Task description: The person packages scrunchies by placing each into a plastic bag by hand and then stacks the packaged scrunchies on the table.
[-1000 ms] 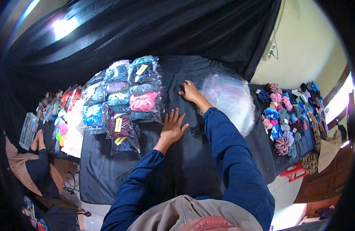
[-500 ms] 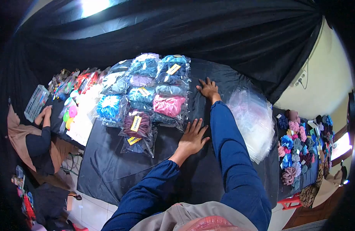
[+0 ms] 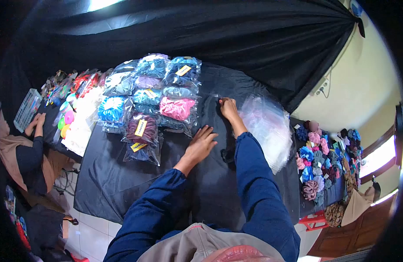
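Observation:
My left hand (image 3: 200, 145) lies on the black tablecloth (image 3: 175, 192) with its fingers stretched out, near the lower right edge of the packed scrunchies (image 3: 177, 109). These are clear plastic packs in several colours, some with yellow labels, stacked in rows. Farther out, my right hand (image 3: 230, 109) is closed, its fingers curled inward over the cloth. Whatever it grips, if anything, is hidden. Just right of it lies a pile of clear plastic bags (image 3: 269, 135). A small dark bunched shape (image 3: 228, 155) shows beside my right sleeve; I cannot tell what it is.
Many loose scrunchies (image 3: 313, 161) cover a surface at the right, with another person (image 3: 361, 205) beyond. At the left, a person (image 3: 26, 153) sits by a table with a grey basket (image 3: 27, 110) and colourful goods. A black curtain (image 3: 188, 35) hangs behind.
My right hand has gone from flat and spread to closed, pulled slightly toward me. My left hand stays flat. The whole view has shifted, and the dark bunched shape now shows by my right sleeve.

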Demonstrator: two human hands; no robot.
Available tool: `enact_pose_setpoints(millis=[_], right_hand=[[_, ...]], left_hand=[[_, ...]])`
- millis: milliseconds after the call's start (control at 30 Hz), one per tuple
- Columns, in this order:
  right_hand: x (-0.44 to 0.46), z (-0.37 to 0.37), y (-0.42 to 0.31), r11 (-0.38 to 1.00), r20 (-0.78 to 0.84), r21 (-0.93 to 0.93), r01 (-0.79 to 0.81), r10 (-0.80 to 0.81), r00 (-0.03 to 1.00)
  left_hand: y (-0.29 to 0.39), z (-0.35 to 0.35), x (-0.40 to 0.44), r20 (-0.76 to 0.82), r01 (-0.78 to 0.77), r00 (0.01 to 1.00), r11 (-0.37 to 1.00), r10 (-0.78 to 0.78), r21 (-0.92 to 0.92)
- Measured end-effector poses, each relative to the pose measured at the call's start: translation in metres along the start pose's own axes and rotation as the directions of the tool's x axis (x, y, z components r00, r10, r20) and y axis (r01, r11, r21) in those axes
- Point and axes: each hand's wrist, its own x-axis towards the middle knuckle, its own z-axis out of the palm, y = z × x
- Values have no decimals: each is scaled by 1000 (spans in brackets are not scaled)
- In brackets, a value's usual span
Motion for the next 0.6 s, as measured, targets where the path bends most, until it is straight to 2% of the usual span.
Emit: enact_pose_setpoints(millis=[33,100,133,167,233,267,367,400,433,467,500,533,567,600], right_hand=[[-17,-14,0,996,-43,-29,89,-90,995],[-47,-39,4,995,-46,-33,96,-97,994],[-61,-49,8,990,-86,-3,138,-138,987],[-77,-58,13,984,-128,24,179,-175,976],[-105,-81,20,987,-118,-4,163,-162,980],[-119,-90,24,980,-118,-48,192,-197,973],[-158,-110,38,977,-99,-75,197,-204,974],[-169,-118,40,978,-88,-61,202,-206,975],[-178,-122,43,977,-75,-46,207,-210,975],[-185,-123,47,979,-74,-49,196,-199,977],[-191,-123,52,981,-97,-20,191,-192,976],[-197,-125,57,982,-119,5,187,-185,975],[-203,-128,59,984,-110,-4,176,-175,978],[-207,-131,58,985,-125,13,174,-171,977]], left_hand=[[0,-2,-1,-180,-96,980,992,81,-76],[3,-9,-6,-263,-33,964,971,-32,-237],[12,-9,-3,-447,-97,893,946,-56,-311],[19,-12,-5,-434,-102,900,943,-49,-318],[36,-29,-4,-232,117,928,819,-291,-562],[40,-29,-2,-302,47,900,759,-314,-649],[79,-85,-5,-214,-65,912,392,-349,-918],[97,-108,-6,-236,-230,926,54,-294,-972],[113,-131,-6,-273,-344,928,-299,-254,-890],[111,-164,-6,-328,-272,936,-327,129,-905],[140,-198,-22,-287,-188,952,-538,105,-822],[158,-220,-27,-372,-185,911,-632,177,-752],[178,-245,-29,-401,-175,873,-589,277,-789],[208,-272,-38,-452,-422,892,-379,-11,-824]])
